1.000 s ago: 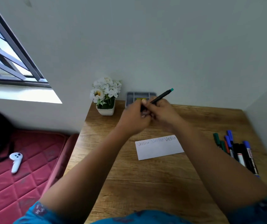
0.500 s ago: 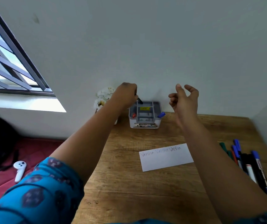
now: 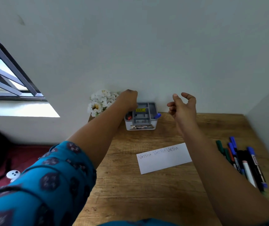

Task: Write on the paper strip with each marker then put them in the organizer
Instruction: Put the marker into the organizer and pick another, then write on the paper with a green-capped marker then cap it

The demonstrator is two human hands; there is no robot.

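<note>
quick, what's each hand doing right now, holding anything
Left hand: over the organizer's left side, fingers hidden; cannot tell if it holds anything.
Right hand: open, loosely curled, holding nothing.

Wooden desk (image 3: 146, 193) bears organizer (image 3: 141, 124), paper strip (image 3: 164, 162), markers (image 3: 243, 160).

left hand (image 3: 128, 100) stretched forward, knuckles up, fingers hidden, right hand (image 3: 183, 107) raised, fingers loosely curled, empty

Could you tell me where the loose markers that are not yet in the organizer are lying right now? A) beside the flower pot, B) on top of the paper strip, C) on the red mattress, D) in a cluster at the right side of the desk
D: the markers lie bunched on the right of the desk, apart from the paper strip.
</note>
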